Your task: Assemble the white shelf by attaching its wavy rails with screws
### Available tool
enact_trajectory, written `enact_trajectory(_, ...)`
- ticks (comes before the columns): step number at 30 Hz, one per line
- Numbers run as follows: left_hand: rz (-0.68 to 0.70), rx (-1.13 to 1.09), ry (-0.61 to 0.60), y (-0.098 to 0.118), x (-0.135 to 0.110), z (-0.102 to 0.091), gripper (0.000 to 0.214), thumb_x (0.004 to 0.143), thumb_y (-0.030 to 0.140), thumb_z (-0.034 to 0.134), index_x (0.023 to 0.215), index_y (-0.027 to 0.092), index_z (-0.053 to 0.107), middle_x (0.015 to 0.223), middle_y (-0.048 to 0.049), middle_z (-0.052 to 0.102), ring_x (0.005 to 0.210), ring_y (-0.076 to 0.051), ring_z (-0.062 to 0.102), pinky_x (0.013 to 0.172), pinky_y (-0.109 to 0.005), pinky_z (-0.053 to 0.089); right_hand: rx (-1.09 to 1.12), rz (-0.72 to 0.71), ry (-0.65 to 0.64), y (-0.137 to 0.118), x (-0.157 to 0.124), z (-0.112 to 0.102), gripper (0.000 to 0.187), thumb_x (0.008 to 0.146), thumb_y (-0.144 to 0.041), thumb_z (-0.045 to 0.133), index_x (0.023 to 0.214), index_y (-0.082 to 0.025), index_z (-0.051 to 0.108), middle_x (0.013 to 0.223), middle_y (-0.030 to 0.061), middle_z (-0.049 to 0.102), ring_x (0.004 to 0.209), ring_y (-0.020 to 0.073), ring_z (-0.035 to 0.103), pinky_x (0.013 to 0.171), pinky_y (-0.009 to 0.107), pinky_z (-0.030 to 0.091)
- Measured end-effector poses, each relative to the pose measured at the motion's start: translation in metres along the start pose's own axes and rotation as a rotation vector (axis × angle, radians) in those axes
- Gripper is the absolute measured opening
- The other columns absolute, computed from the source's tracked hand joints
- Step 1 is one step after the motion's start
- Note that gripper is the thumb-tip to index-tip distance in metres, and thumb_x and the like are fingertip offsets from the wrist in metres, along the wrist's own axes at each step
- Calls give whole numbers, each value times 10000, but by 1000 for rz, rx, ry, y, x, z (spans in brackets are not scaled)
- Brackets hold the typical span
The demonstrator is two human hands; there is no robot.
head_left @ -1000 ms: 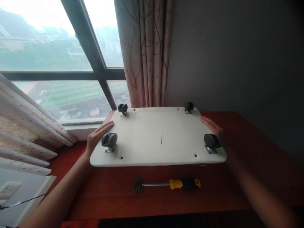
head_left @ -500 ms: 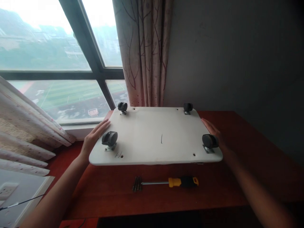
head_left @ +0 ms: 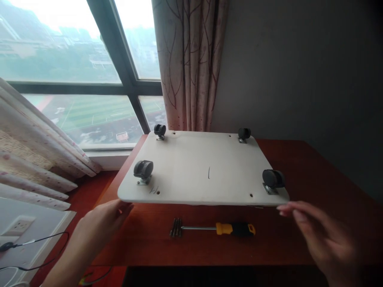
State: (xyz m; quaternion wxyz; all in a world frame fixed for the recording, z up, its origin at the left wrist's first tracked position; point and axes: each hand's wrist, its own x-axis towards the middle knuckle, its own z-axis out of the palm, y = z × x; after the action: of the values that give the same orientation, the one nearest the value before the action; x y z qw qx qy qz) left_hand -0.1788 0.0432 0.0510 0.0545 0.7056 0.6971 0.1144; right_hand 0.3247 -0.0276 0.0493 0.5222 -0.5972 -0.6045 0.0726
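A white board (head_left: 194,167) lies upside down on a red-brown table (head_left: 314,167), with a black caster wheel at each corner, such as the near left one (head_left: 143,170) and the near right one (head_left: 273,180). My left hand (head_left: 103,217) is off the board, just below its near left corner, fingers loosely curled and holding nothing. My right hand (head_left: 317,233) hovers with fingers spread below the near right corner, fingertips close to the board's edge. A screwdriver with a yellow and black handle (head_left: 227,229) lies in front of the board, beside several dark screws (head_left: 176,227).
A patterned curtain (head_left: 191,63) hangs behind the board, next to a large window (head_left: 74,71). A grey wall (head_left: 299,67) backs the table. A wall socket (head_left: 18,225) and a dark cable (head_left: 36,241) sit at the lower left.
Both hands have left the board's side edges and drawn back toward me, now below its near corners. The board lies still on the table.
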Motion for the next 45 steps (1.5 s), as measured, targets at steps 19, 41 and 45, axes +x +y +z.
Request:
enact_trajectory(19,523,-176,105,114,-68,56,201,979,167,495,1061,243,662,990,-66,684,834,-207,684,692,-312,595,-57,-188,-415,12,-68,61,284,944,-282,638,1211,-313,733,1200,43,741,1154,268,693,983,435,601)
enact_trajectory(41,527,-187,188,117,-64,72,260,1005,177,489,1193,234,660,1017,-76,703,879,-221,681,736,-336,602,61,77,-378,3,-74,48,221,944,-380,641,1106,-337,785,1125,39,768,1039,249,747,855,298,633)
enact_trajectory(45,520,-177,180,119,-64,72,231,1007,180,492,1152,225,666,1018,-73,703,880,-229,684,722,-352,601,56,97,-363,6,-74,45,218,939,-383,648,1100,-330,785,1132,44,767,1037,254,746,863,313,632)
